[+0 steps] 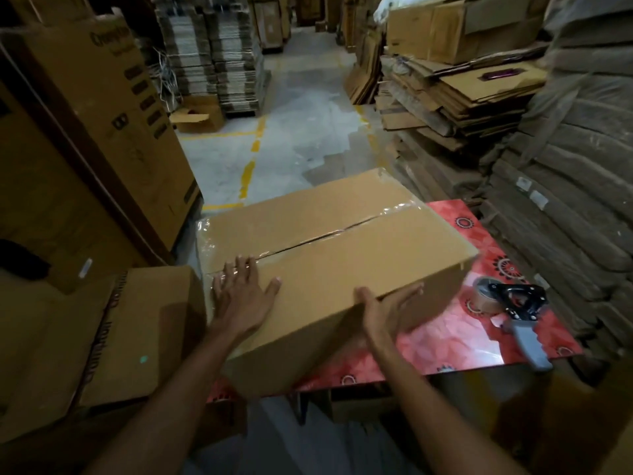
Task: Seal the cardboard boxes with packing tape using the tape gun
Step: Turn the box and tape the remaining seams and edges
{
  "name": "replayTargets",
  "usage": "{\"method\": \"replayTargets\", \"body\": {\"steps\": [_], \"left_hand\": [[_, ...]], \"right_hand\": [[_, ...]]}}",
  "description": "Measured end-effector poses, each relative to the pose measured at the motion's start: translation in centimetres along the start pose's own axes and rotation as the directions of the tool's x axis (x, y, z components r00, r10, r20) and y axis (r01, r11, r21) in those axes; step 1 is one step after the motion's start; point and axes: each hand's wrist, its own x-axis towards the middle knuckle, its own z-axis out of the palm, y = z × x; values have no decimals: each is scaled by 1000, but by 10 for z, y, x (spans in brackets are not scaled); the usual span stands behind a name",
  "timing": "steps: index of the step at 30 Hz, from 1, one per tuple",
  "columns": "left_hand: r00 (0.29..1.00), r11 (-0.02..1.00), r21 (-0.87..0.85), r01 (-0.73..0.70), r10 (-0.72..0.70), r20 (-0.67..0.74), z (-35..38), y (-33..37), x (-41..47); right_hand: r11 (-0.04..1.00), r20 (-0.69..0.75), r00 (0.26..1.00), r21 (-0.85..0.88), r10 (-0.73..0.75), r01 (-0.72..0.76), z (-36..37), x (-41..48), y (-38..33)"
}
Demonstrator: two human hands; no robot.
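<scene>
Stacked cardboard surrounds a red table (455, 341) where a taped box (342, 248) is pressed flat by the left hand (243, 296) and gripped at its near corner by the right hand (383, 313); a tape gun (517, 310) is left lying beside it

The cardboard box (337, 248) lies on the surface (455, 341); the tape gun (520, 311) lies on the surface right of the box, apart from it, another carton (113, 337) just left, flattened cardboard stacks (455, 97) behind-right

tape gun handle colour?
Grey, on the tape gun; its frame is black. Head view, lying at right on the red patterned table.
</scene>
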Motion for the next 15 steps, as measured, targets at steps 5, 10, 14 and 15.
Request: {"method": "replayTargets", "body": {"steps": [5,10,14,15], "left_hand": [[1000,999,-45,-4,5,14,-6,1,-5],[1000,998,-65,-26,25,-17,-3,1,-4],[983,983,6,-184,184,14,-8,13,9],[982,983,10,-185,184,40,-9,12,12]], "right_hand": [[941,14,997,-329,-76,77,4,36,-36],[496,383,738,-559,-556,664,43,32,-59],[42,906,188,-186,-379,982,99,35,-68],[27,928,162,-163,-336,986,105,39,-70]]}}
